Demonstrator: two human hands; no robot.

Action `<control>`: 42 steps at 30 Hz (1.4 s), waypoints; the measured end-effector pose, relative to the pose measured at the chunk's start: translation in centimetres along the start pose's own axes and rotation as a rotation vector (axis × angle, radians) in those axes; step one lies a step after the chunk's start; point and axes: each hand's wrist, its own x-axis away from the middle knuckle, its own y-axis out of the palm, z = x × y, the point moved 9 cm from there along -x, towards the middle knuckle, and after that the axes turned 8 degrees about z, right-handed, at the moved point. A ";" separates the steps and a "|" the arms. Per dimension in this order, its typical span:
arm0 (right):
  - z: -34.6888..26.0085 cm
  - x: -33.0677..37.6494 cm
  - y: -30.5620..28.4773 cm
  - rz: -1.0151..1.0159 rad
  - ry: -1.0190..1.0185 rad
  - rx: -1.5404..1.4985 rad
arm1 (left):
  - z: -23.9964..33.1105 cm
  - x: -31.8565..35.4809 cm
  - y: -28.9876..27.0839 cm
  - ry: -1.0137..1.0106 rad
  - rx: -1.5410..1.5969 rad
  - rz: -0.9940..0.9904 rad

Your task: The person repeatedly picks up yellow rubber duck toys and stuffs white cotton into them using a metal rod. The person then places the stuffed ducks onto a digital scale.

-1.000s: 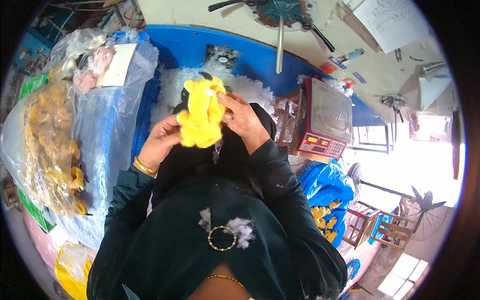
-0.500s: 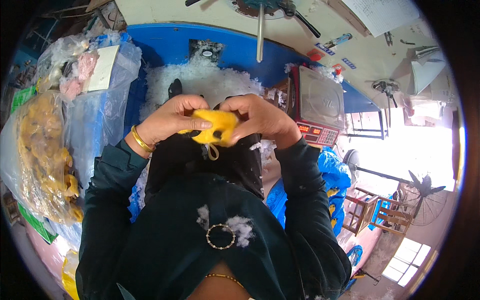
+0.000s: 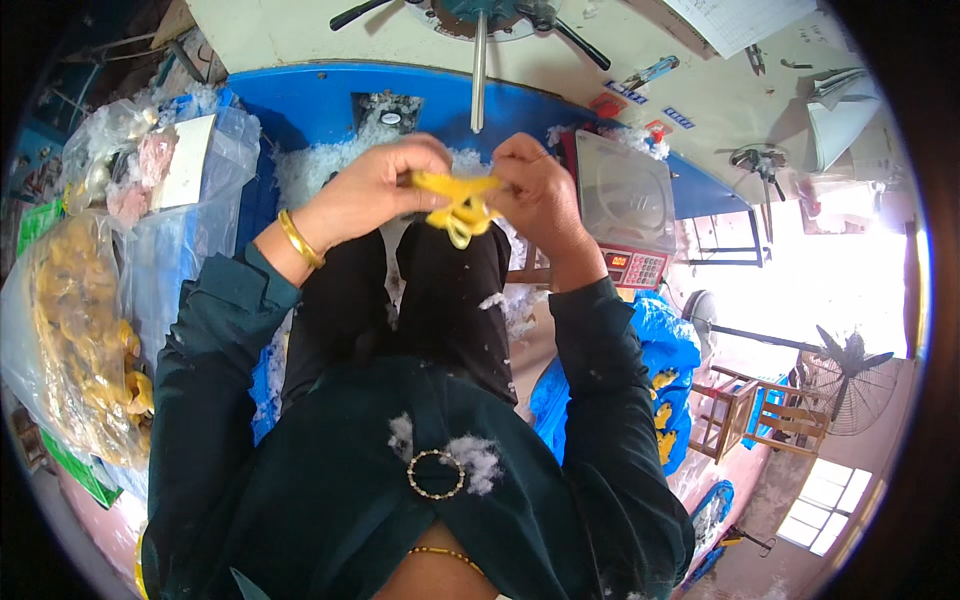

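Observation:
A small yellow plush toy piece, limp and slightly blurred, is stretched between my two hands above my knees. My left hand pinches its left end, fingers closed. At the other end my right hand grips it with curled fingers. A pale loop hangs from its lower side. Just beyond my hands, a narrow metal tube points toward me from the machine on the bench. Part of the toy piece is hidden by my fingers.
White fluff stuffing lies in the blue trough. A clear bag of yellow plush pieces is at the left. On the right stand a red scale, a blue bag with yellow pieces, a wooden chair and a fan.
Both hands have moved up and away from me, closer to the metal tube. The plush piece, earlier spread with a dark spot showing, is now turned and pulled narrower.

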 end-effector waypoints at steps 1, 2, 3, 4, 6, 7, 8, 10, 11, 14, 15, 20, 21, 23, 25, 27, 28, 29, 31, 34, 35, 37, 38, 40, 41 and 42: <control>0.5 -0.5 -1.2 0.064 0.048 0.063 | 2.2 -1.0 0.0 0.162 -0.264 0.021; 1.4 -0.8 -1.7 0.091 0.082 0.127 | 4.2 -1.6 -0.2 0.331 -0.530 0.105; 1.6 -1.3 -2.3 0.135 0.091 0.155 | 4.8 -2.4 -0.3 0.379 -0.599 0.154; 1.8 -1.8 -2.9 0.178 0.099 0.180 | 5.3 -2.9 -0.4 0.424 -0.670 0.205; 2.1 -2.4 -3.4 0.201 0.104 0.214 | 6.4 -3.3 -0.5 0.512 -0.835 0.305; 2.1 -2.6 -3.5 0.213 0.108 0.229 | 6.8 -3.4 -0.5 0.554 -0.918 0.354; 2.0 -2.6 -3.5 0.210 0.106 0.251 | 7.0 -3.3 -0.3 0.581 -0.953 0.379; 1.4 -2.2 -3.2 0.201 0.102 0.294 | 7.3 -3.1 0.1 0.632 -1.021 0.430; 0.6 -2.1 -3.1 0.210 0.078 0.354 | 7.5 -3.1 0.3 0.670 -1.069 0.442; -1.5 -1.8 -2.2 0.230 0.027 0.497 | 7.8 -3.3 1.0 0.759 -1.202 0.467; -1.9 -1.8 -1.7 0.233 0.025 0.519 | 7.3 -4.1 0.5 0.769 -1.237 0.471; -2.7 -3.0 -0.7 0.279 0.067 0.502 | 6.9 -7.0 -1.8 0.704 -1.161 0.526; -2.3 -2.9 -0.6 0.263 0.105 0.498 | 7.1 -6.7 -2.5 0.649 -1.088 0.566; -1.8 -3.0 0.1 0.238 0.131 0.459 | 7.0 -6.6 -4.4 0.302 -0.847 0.600; -1.2 -2.9 0.7 0.227 0.123 0.401 | 4.6 -7.4 -2.7 0.154 -0.842 0.417; 2.6 -2.4 2.0 0.011 0.174 0.381 | 2.4 -8.2 -1.6 0.043 -0.666 0.243; 4.4 -1.9 2.6 -0.093 0.198 0.369 | 1.6 -8.7 -1.6 0.069 -0.566 0.215; 5.6 -0.8 3.4 -0.225 0.350 0.224 | 0.8 -9.1 -1.7 0.095 -0.471 0.200; 1.4 0.1 2.4 -0.192 0.274 0.125 | 1.1 -10.1 -2.2 0.143 -0.525 0.190; -2.3 -2.0 -0.8 -0.188 0.332 -0.005 | 4.1 -12.4 -3.2 0.259 -0.743 0.291; -1.2 -1.8 -0.5 -0.266 0.583 -0.171 | 4.2 -12.8 -3.5 0.244 -0.755 0.292; -0.6 -2.6 -1.7 -0.066 0.508 -0.098 | 4.2 -13.5 -4.0 0.219 -0.775 0.286; -0.1 -2.4 -2.2 0.038 0.480 -0.058 | 4.2 -13.6 -3.8 0.244 -0.796 0.280; 0.6 -2.4 -2.4 0.183 0.450 -0.018 | 4.3 -13.2 -3.3 0.292 -0.842 0.269; 0.7 -2.4 -2.2 0.204 0.468 0.028 | 4.2 -12.9 -3.1 0.287 -0.836 0.264; 0.9 -2.3 -2.1 0.225 0.487 0.075 | 4.1 -12.4 -2.8 0.282 -0.829 0.258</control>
